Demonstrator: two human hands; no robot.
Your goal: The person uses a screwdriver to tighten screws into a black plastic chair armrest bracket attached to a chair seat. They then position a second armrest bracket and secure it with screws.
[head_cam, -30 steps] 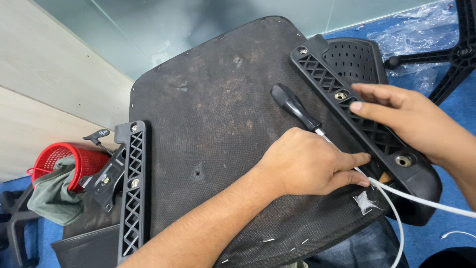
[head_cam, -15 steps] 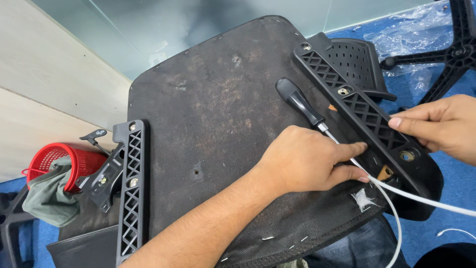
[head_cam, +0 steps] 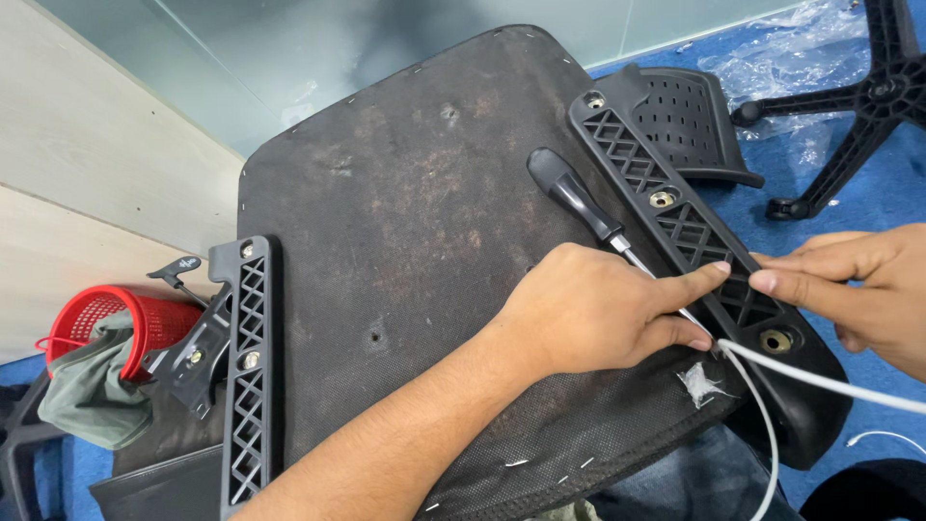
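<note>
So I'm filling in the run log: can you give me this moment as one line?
left hand: holds screwdriver on seat underside | right hand: fingertips at black bracket | white cable beside

The seat underside (head_cam: 405,222) was left open at its middle; its right edge was blocked by the bracket (head_cam: 694,241), screwdriver (head_cam: 579,203) and white cable (head_cam: 830,381)
</note>
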